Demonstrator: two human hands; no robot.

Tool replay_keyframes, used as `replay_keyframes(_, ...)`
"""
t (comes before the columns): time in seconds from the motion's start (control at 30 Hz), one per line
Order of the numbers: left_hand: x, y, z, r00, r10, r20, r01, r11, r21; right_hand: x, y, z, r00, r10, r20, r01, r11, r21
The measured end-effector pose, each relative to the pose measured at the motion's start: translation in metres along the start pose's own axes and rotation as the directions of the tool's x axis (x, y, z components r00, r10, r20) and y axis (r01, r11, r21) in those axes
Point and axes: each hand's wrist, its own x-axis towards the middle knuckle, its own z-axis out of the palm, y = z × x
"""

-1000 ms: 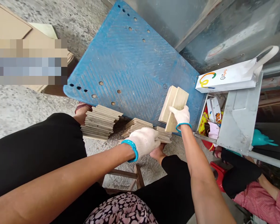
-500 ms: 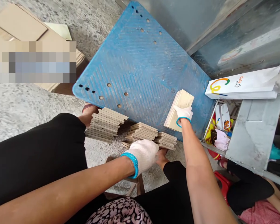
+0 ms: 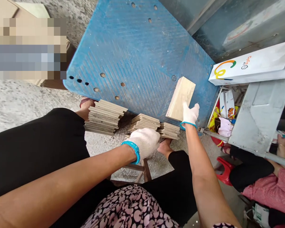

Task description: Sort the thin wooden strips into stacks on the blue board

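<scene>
A gloved right hand (image 3: 190, 114) rests with fingers loosely spread against the near end of a pile of wooden slats (image 3: 181, 97) lying on a blue plastic pallet (image 3: 133, 53) — touching, not gripping; the gloved left hand (image 3: 144, 142) curls over low slat stacks (image 3: 144, 122) on the floor — whether it grasps one cannot be told.

Two gloved hands show: the left hand (image 3: 144, 142) at centre, the right hand (image 3: 190, 114) right of centre. Four stacks of thin wooden boards: a left stack (image 3: 104, 117), a middle stack (image 3: 144, 122) and a right stack (image 3: 170, 129) in a row across the middle, and a fourth stack (image 3: 181, 98) above them on the one blue panel (image 3: 133, 47). One white paper bag (image 3: 251, 68) lies at upper right, one red stool (image 3: 224, 174) at lower right.
</scene>
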Motion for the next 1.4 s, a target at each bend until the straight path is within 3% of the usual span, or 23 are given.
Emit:
replay_keyframes(0.17,-0.001,0.000,0.001,0.999,-0.007,-0.034,0.008,1.000,0.016,-0.072,0.060,-0.013,0.993,0.114,0.023,-0.116,0.990,0.086)
replay_keyframes(0.37,0.000,0.002,0.003,0.995,0.053,-0.086,-0.047,0.997,0.068,-0.135,0.093,0.013,0.952,0.238,0.193,-0.238,0.971,-0.024)
replay_keyframes(0.6,0.001,0.004,0.002,0.996,0.046,-0.080,-0.041,0.997,0.066,-0.145,0.090,0.042,0.933,0.295,0.207,-0.288,0.956,-0.061)
replay_keyframes(0.83,0.002,0.000,0.010,0.995,0.079,-0.061,-0.070,0.988,0.135,-0.148,0.087,0.046,0.933,0.339,0.123,-0.334,0.941,-0.064)
replay_keyframes(0.97,0.003,0.001,0.008,0.996,0.070,-0.051,-0.064,0.991,0.117,-0.154,0.086,0.027,0.940,0.329,0.093,-0.327,0.944,-0.037)
replay_keyframes(1.1,0.006,0.005,0.009,0.995,0.071,-0.073,-0.063,0.992,0.108,-0.163,0.078,-0.010,0.957,0.288,0.007,-0.288,0.957,0.005)
replay_keyframes(1.27,0.008,0.013,0.024,0.980,0.171,-0.104,-0.154,0.976,0.153,-0.183,0.067,-0.067,0.992,0.082,-0.094,-0.076,0.995,0.065)
replay_keyframes(1.4,0.007,0.020,0.034,0.937,0.313,-0.154,-0.287,0.942,0.173,-0.203,0.054,-0.106,0.978,-0.144,-0.152,0.150,0.988,0.029)
